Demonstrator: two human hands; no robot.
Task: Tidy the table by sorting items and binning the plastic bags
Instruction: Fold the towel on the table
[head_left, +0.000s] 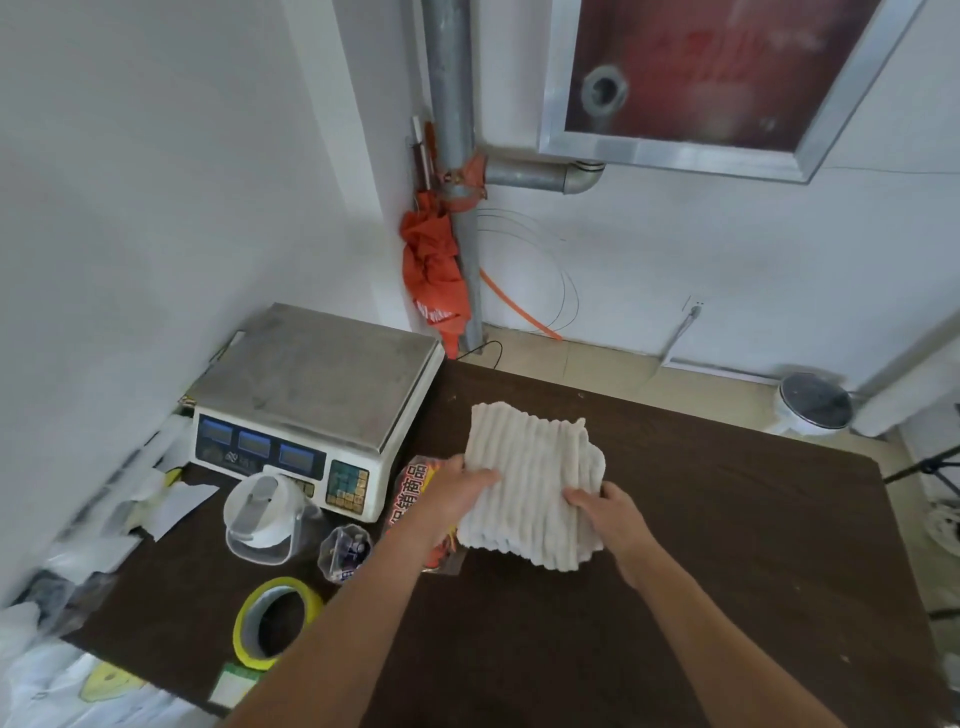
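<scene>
Left hand (460, 488): grasping the folded ribbed towel (530, 467) by its left edge.
Right hand (605, 512): grasping its near edge.
Dark table (727, 545): beneath both.

Centre frame, the cloth (535, 478) is off-white with ribbed stripes — set against a dark brown table (701, 571). Lower left sits a yellow tape roll (244, 621). Left of the cloth is a red-and-yellow printed packet (415, 480). Upper centre, an orange umbrella (434, 270) hangs by a grey pipe (449, 78) — the scale (311, 374) is white with blue displays.
</scene>
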